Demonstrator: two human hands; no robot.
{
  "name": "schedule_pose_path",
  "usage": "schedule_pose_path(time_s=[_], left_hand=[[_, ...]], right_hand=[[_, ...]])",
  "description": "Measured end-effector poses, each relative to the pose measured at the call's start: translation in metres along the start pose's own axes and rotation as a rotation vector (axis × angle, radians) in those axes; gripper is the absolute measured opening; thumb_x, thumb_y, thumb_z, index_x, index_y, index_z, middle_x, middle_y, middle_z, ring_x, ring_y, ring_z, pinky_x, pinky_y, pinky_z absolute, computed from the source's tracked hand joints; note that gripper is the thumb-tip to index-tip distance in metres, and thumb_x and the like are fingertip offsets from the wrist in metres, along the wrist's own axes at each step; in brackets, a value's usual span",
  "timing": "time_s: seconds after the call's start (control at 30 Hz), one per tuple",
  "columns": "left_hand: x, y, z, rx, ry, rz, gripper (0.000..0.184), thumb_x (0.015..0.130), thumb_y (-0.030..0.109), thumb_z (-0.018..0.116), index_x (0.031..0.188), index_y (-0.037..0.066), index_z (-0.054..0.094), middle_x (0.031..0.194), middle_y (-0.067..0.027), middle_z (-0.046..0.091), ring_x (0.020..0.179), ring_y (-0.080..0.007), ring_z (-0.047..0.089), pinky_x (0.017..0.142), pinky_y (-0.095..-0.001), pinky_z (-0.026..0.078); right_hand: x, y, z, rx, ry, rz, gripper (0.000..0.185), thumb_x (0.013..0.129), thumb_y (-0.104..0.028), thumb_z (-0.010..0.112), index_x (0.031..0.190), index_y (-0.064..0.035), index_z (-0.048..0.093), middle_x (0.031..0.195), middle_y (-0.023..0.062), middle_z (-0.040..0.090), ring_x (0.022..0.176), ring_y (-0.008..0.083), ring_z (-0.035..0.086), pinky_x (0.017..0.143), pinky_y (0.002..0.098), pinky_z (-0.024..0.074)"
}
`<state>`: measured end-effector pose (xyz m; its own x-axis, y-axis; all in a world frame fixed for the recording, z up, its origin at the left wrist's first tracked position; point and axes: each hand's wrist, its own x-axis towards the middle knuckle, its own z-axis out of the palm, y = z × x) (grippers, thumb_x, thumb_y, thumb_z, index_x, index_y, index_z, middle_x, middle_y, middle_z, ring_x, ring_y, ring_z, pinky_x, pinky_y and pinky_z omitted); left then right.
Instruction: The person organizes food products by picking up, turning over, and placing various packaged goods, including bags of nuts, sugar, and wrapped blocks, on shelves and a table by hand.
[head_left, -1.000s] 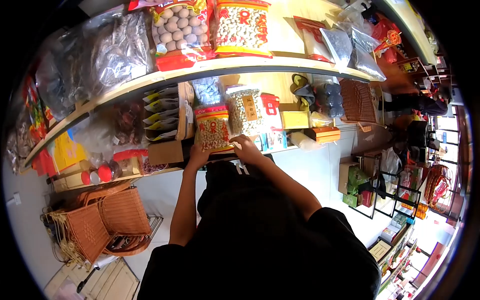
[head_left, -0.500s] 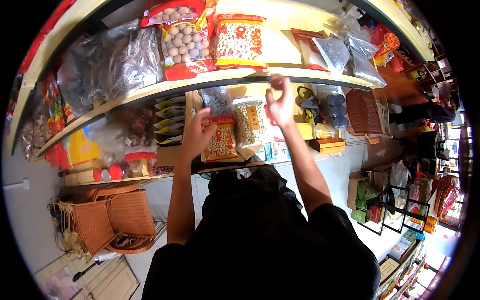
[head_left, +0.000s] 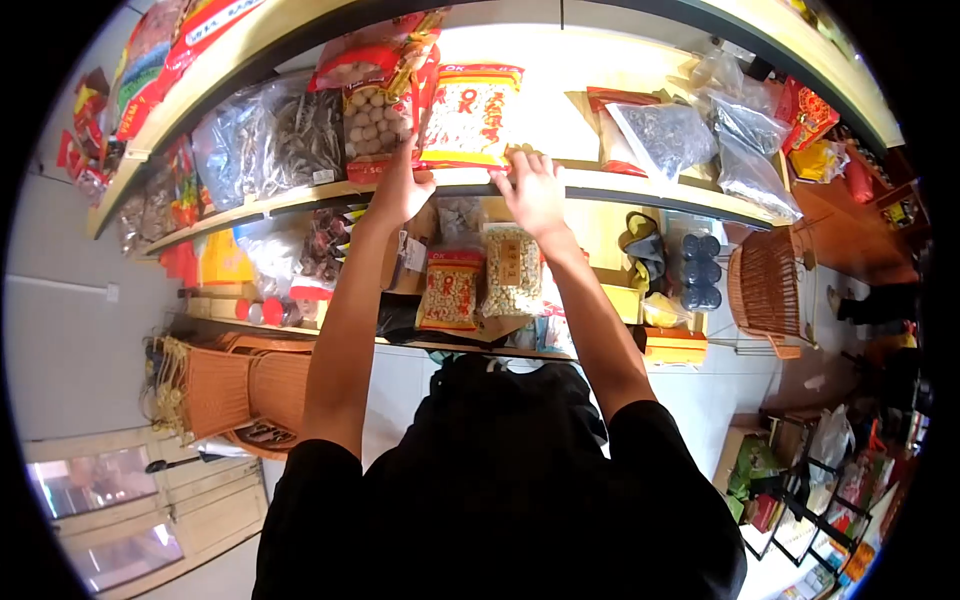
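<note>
A clear bag of pale nuts with red and yellow bands [head_left: 472,115] lies on the upper shelf, in front of me. My left hand [head_left: 402,192] is at the bag's lower left side, fingers pointing up and thumb apart. My right hand [head_left: 535,197] is by its lower right corner, with parted fingers over the shelf's front edge; whether they touch the bag is unclear. Left of it is a red-trimmed bag of round brown pieces [head_left: 372,120], partly behind my left fingers. Below, a smaller red-banded nut bag [head_left: 450,290] stands beside a clear labelled bag [head_left: 514,275].
The upper shelf's edge [head_left: 620,185] runs across in front of me. Clear bags of dark goods [head_left: 665,140] lie at right, more [head_left: 310,135] at left. Wicker chairs [head_left: 225,390] stand lower left, a wicker basket [head_left: 765,285] at right. A person in dark clothes [head_left: 880,305] is far right.
Both my hands have risen from in front of the lower shelf to the upper nut bag's lower sides. The view has shifted, so the shelves sit lower and further right.
</note>
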<state>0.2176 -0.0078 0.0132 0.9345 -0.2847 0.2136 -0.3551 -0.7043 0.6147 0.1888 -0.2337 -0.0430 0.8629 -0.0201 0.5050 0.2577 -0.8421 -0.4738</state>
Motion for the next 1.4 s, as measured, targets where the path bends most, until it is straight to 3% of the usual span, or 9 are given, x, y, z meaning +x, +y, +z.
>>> schedule_pose_path(time_s=[0.2,0.27,0.47,0.6,0.8,0.93,1.0,1.13,1.4], left_hand=[[0.026,-0.046,0.021,0.062,0.009,-0.206,0.086,0.075,0.009,0.070,0.145,0.001,0.021,0.136,-0.0162,0.045,0.090,-0.0217,0.063,0.072,-0.0302,0.052],[0.021,0.016,0.012,-0.528,-0.008,-0.432,0.048,0.074,0.004,0.068,0.117,0.003,0.049,0.080,-0.0011,0.060,0.061,-0.0089,0.053,0.057,-0.0227,0.046],[0.032,0.015,0.025,-0.209,-0.071,-0.637,0.047,0.074,0.006,0.069,0.117,0.003,0.050,0.090,-0.0050,0.064,0.071,-0.0128,0.060,0.066,-0.0280,0.050],[0.034,-0.030,0.035,0.004,-0.016,-0.376,0.058,0.069,0.019,0.077,0.118,-0.003,0.054,0.106,-0.0138,0.067,0.089,-0.0213,0.065,0.082,-0.0302,0.049],[-0.020,0.072,0.040,0.257,-0.263,-0.474,0.055,0.066,0.034,0.081,0.102,-0.004,0.065,0.085,-0.0152,0.069,0.083,-0.0187,0.066,0.077,-0.0300,0.050],[-0.059,0.092,0.065,-0.346,-0.272,-0.437,0.063,0.067,0.017,0.083,0.117,-0.004,0.051,0.108,-0.0132,0.064,0.096,-0.0192,0.062,0.083,-0.0313,0.050],[-0.072,0.119,0.077,-0.285,-0.359,-0.622,0.067,0.067,0.008,0.081,0.122,-0.002,0.044,0.113,-0.0101,0.061,0.102,-0.0199,0.060,0.086,-0.0329,0.049],[-0.115,0.079,0.130,-0.187,-0.339,-0.414,0.063,0.068,0.006,0.078,0.122,0.000,0.045,0.114,-0.0108,0.060,0.106,-0.0197,0.058,0.090,-0.0334,0.048],[-0.187,0.151,0.177,-0.453,0.008,-0.537,0.068,0.070,-0.002,0.064,0.129,-0.002,0.029,0.118,-0.0188,0.053,0.099,-0.0228,0.062,0.083,-0.0318,0.051]], right_hand=[[-0.002,0.001,-0.002,0.059,0.059,-0.030,0.037,0.086,-0.035,0.058,0.106,-0.0035,0.060,0.094,0.0123,0.063,0.099,0.0271,0.053,0.092,0.0397,0.0358],[0.000,0.001,0.000,0.031,0.007,-0.007,0.036,0.084,-0.034,0.060,0.101,-0.0030,0.061,0.092,0.0126,0.063,0.100,0.0270,0.053,0.090,0.0388,0.0367],[0.008,0.018,-0.018,0.148,-0.073,-0.068,0.022,0.084,-0.031,0.062,0.094,-0.0122,0.067,0.082,0.0137,0.064,0.081,0.0295,0.060,0.080,0.0394,0.0415],[-0.004,0.035,-0.038,0.297,0.045,-0.097,0.017,0.084,-0.024,0.062,0.090,-0.0100,0.068,0.081,0.0126,0.064,0.084,0.0306,0.060,0.083,0.0394,0.0454],[-0.053,0.060,-0.078,0.409,0.041,-0.169,0.016,0.084,-0.020,0.060,0.090,-0.0074,0.067,0.089,0.0132,0.062,0.089,0.0319,0.059,0.083,0.0398,0.0477],[-0.095,0.064,-0.095,0.602,-0.110,-0.018,0.015,0.087,-0.019,0.059,0.090,-0.0044,0.061,0.090,0.0149,0.061,0.087,0.0358,0.058,0.074,0.0434,0.0489],[-0.114,0.062,-0.100,0.733,-0.152,0.264,0.014,0.087,-0.016,0.061,0.090,-0.0024,0.057,0.083,0.0152,0.064,0.076,0.0304,0.063,0.068,0.0390,0.0491],[-0.145,0.072,-0.103,0.678,-0.430,0.390,0.034,0.081,-0.023,0.069,0.100,0.0005,0.051,0.082,0.0169,0.065,0.073,0.0319,0.065,0.065,0.0386,0.0499],[-0.163,0.099,-0.124,0.580,-0.812,0.263,0.062,0.073,-0.021,0.074,0.120,0.0030,0.041,0.091,0.0257,0.065,0.087,0.0407,0.063,0.074,0.0438,0.0506]])
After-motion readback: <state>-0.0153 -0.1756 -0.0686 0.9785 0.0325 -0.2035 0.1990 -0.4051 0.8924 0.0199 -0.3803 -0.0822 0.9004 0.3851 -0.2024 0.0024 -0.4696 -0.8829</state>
